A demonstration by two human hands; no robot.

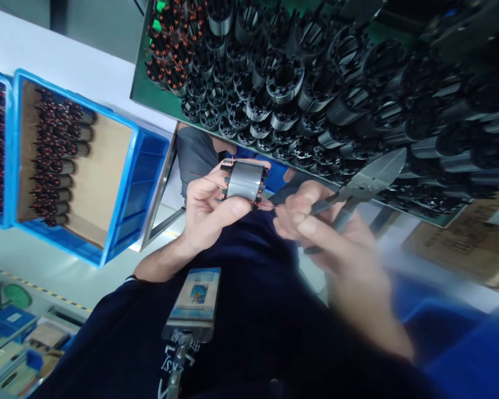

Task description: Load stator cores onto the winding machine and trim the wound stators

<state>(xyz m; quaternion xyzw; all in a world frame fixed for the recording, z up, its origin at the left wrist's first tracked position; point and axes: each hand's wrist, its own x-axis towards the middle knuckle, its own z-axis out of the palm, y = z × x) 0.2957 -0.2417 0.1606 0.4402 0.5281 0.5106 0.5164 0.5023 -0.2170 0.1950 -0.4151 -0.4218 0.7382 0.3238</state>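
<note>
My left hand [210, 208] is closed round a grey metal stator [244, 182] with copper winding and thin wire ends sticking out. My right hand [316, 221] is closed on the handles of metal cutting pliers [368, 180], and its fingertips pinch at a fine copper wire next to the stator. The pliers' jaws point up and to the right, away from the stator. The right forearm is smeared by motion.
A green tray [139, 91] crowded with several black and copper-wound stators fills the top. A blue bin [125, 183] with rows of wound parts stands at left. A badge [193, 302] hangs on my dark shirt. Cardboard boxes [461, 238] lie at right.
</note>
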